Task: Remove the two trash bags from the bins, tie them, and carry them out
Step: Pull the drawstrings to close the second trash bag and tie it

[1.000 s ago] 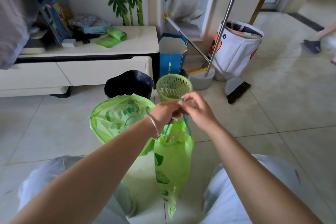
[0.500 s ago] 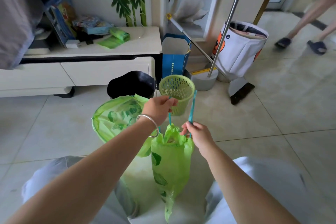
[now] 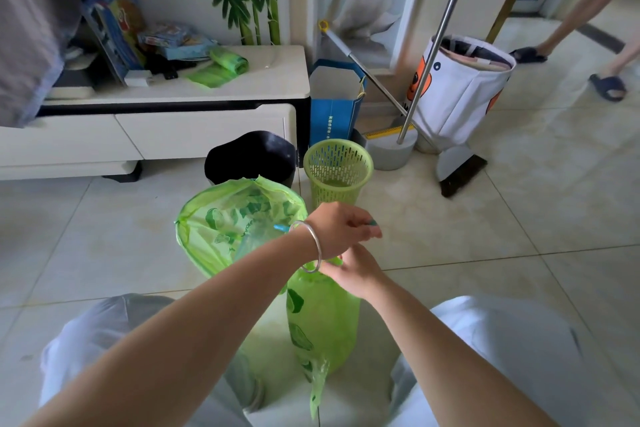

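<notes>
The small trash bag (image 3: 322, 319), thin translucent green plastic printed with darker leaves, hangs between the person's knees above the floor, its neck bunched. The right hand (image 3: 353, 270) has its grip clamped on that neck; the left hand (image 3: 341, 227) crosses just above, fingers curled on a teal drawstring (image 3: 372, 222). Behind sits a larger green bag (image 3: 235, 218), mouth open. The knot itself is hidden under the hands.

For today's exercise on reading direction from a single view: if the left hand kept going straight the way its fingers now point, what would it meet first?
The left hand points right, slightly away. Its line seems to cross only bare floor tiles; the green basket looks off that line, though depth is unclear.
</notes>
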